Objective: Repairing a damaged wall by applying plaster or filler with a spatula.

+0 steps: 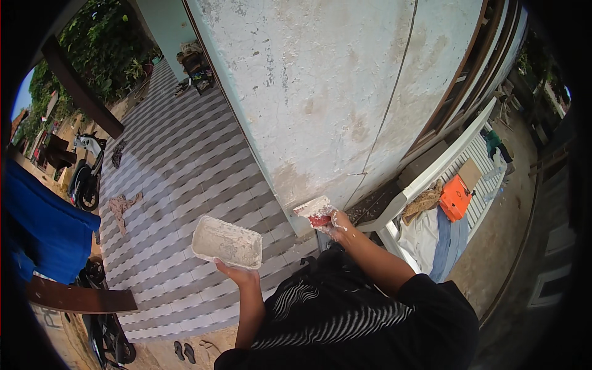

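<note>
My left hand (239, 272) grips the near rim of a rectangular tub (227, 239), whose inside is coated with pale grey-white putty. The tub is held above the tiled floor, tilted so that its inside shows. My right hand (337, 226) is closed round a putty scraper (312, 207) with a red part and whitish putty smeared on it. White smears also cover the fingers of this hand. The scraper is close to the lower corner of the patchy white wall (320, 92); whether it touches the wall I cannot tell.
At right, a white slatted bench (478, 166) carries an orange bag (455, 198) and cloths. A rag (123, 211) lies on the striped tile floor (166, 259). Motorbikes (86, 172) stand beyond the left edge, near a blue cloth (49, 216). Sandals (184, 352) lie below the porch edge.
</note>
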A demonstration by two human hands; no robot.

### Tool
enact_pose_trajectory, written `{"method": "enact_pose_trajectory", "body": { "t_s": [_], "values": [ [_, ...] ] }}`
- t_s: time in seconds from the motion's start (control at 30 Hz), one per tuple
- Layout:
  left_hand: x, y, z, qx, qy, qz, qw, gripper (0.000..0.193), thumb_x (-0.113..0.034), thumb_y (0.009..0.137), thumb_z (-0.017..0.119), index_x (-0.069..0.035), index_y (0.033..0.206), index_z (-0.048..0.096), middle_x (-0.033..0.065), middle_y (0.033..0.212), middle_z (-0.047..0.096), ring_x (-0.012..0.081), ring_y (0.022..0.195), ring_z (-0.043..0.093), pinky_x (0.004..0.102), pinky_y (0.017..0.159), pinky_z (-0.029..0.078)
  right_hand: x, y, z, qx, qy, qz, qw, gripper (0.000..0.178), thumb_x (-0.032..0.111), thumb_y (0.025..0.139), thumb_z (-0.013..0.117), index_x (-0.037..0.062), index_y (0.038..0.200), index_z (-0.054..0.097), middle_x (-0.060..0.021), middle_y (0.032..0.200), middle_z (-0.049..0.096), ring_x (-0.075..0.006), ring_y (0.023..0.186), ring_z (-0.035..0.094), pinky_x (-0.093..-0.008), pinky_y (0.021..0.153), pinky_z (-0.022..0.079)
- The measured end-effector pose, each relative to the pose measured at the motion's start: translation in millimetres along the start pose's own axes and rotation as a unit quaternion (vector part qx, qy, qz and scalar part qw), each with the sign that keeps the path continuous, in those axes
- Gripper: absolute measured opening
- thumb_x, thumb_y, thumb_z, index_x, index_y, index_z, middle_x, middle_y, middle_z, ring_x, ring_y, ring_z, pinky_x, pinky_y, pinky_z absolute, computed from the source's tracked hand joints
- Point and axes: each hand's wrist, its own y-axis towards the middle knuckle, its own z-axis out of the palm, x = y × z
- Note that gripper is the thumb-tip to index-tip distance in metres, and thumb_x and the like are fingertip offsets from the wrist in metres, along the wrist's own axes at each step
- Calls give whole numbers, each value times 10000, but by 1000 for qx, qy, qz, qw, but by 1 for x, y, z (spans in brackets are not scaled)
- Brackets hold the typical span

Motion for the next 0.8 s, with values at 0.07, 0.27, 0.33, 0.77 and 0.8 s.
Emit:
{"method": "enact_pose_trajectory", "body": {
  "t_s": [0.07,0.27,0.33,0.77,0.8],
  "values": [
    [0,0,-1,9,7,3,1000,694,-559,878,350,-123,1407,245,124,1356,404,332,1203,455,485,995,399,1,-3,23,-8,-10,-22,1000,302,119,924,435,-41,1178,466,-190,1126,557,-305,997,594,-463,816,540],
    [-3,-4,-1,-5,-2,4,1000,692,-557,879,350,-119,1406,247,124,1354,405,334,1201,456,487,993,400,49,-53,92,-42,109,-45,992,317,33,881,444,-109,1164,434,-246,1124,529,-341,1008,582,-466,842,535],
    [-3,-5,-1,-20,-7,2,1000,690,-552,880,351,-118,1406,246,125,1355,403,333,1205,452,485,994,400,55,-59,89,-3,133,-67,989,341,13,875,445,-115,1189,411,-240,1124,531,-334,1000,585,-448,857,530],
    [-1,-7,-1,-13,11,7,1000,690,-554,886,340,-121,1413,233,120,1366,391,328,1217,441,481,1000,392,48,-41,92,-72,16,4,997,275,46,883,411,-73,1115,498,-220,1077,569,-326,977,600,-459,798,550],
    [-2,-7,-1,-17,7,4,1000,692,-556,886,338,-121,1413,232,123,1365,391,331,1214,443,482,999,393,54,-45,93,-62,-4,-22,998,291,24,864,418,-101,1120,474,-240,1076,562,-342,962,604,-458,792,553]
  ]
}}
